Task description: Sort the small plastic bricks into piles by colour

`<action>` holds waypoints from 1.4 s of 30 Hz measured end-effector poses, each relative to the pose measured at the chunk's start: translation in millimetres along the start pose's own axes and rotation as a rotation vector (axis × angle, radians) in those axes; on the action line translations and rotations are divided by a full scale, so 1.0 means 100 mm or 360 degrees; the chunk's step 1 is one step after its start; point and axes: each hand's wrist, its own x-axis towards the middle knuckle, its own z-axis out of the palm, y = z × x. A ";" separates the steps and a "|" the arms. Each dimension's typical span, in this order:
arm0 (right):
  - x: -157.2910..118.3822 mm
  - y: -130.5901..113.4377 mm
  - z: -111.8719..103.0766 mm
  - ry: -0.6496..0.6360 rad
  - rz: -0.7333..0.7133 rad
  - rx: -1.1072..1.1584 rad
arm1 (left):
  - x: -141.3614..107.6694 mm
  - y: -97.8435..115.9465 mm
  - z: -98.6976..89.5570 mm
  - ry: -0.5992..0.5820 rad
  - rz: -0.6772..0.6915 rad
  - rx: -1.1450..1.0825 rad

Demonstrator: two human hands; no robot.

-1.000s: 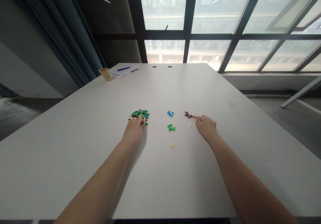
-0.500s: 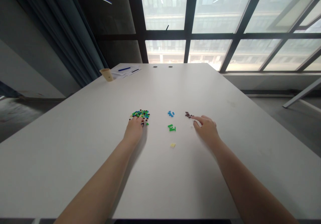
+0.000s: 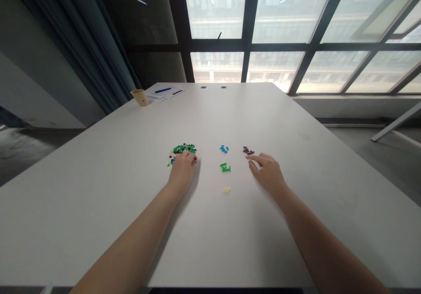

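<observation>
A single head-worn camera looks out from the person's eye level above the near edge of a long white tabletop [image 3: 213, 241], facing straight ahead and tilted down. The bare forearms [image 3: 134, 241] rise from the bottom of the frame, nearest the lens, while the left hand [image 3: 182, 166] and right hand [image 3: 268, 171] fall just below center at arm's reach, the small colored pieces [image 3: 184, 147] appearing tiny. The broad view follows the surface to its far end and up to the black-framed windows [image 3: 276, 13], taking in a dark curtain [image 3: 79, 35] at left and gray floor [image 3: 394, 158] at right.
</observation>
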 end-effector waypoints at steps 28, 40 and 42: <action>-0.23 -0.39 0.00 0.0171 -0.0802 0.0505 | -0.44 0.76 -0.23 -0.0099 0.0044 -0.1371; -0.24 -0.41 -0.01 0.0166 -0.0742 0.0476 | -0.44 0.74 -0.21 -0.0124 0.0095 -0.1312; -0.24 -0.41 -0.02 0.0161 -0.0743 0.0467 | -0.44 0.75 -0.22 -0.0119 0.0109 -0.1275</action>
